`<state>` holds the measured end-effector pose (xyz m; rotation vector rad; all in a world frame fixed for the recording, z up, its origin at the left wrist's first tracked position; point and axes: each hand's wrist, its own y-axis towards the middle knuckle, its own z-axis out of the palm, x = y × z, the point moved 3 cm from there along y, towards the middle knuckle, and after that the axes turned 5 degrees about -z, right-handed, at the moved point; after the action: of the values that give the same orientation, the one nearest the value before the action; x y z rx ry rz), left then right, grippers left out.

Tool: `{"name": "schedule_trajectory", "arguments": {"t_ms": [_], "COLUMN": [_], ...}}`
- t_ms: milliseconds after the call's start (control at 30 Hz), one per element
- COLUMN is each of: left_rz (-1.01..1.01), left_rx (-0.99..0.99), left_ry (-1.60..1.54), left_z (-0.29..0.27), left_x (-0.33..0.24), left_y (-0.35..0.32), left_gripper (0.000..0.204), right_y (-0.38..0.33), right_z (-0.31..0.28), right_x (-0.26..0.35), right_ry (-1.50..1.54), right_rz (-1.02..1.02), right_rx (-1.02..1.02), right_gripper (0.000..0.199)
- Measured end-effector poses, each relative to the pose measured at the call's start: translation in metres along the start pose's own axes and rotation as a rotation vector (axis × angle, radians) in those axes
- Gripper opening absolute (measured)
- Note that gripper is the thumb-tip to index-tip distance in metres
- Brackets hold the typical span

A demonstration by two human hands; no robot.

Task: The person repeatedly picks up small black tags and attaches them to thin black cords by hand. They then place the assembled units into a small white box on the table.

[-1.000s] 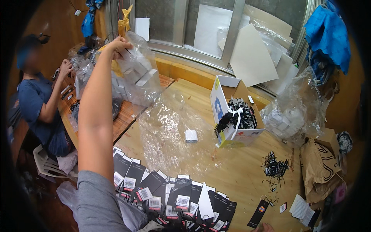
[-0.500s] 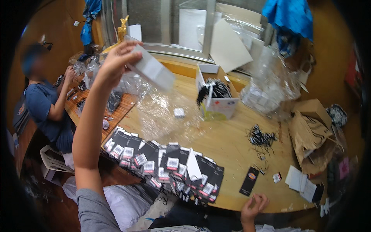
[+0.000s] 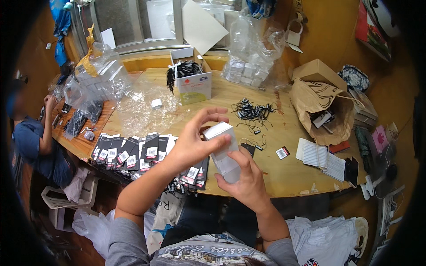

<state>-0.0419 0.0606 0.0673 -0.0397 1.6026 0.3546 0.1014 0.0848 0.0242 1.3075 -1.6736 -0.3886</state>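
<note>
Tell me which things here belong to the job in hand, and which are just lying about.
Likely in use:
white block, between left hand and right hand
black tags, piled near the left forearm
black cords, heaped beyond the hands

Probably just lying about:
brown paper bag
white cloth

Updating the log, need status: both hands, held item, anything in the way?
Left hand gripping white block by upper end. Right hand gripping its lower end. Block tilted, off the table. Nearby clutter: tag pile, left.
</note>
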Motion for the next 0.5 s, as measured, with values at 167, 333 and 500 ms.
{"name": "schedule_trajectory", "arguments": {"t_ms": [167,333,500], "left_rz": [-0.072,-0.123,-0.140], "left_rx": [-0.143,-0.170,-0.200], "left_ry": [-0.357,-0.472,-0.426], "left_z": [0.044,0.040,0.033], "left_x": [0.047,0.049,0.055], "left_y": [-0.019,-0.023,-0.024], "left_gripper": [0.058,0.056,0.055], "right_y": [-0.012,-0.010,-0.002], "right_z": [-0.003,-0.007,0.000], "right_x": [-0.003,-0.005,-0.008], "right_ry": [0.079,0.132,0.106], "right_rz": [0.137,0.060,0.021], "right_rx": [-0.010,0.070,0.014], "right_gripper": [0.064,0.061,0.055]}}
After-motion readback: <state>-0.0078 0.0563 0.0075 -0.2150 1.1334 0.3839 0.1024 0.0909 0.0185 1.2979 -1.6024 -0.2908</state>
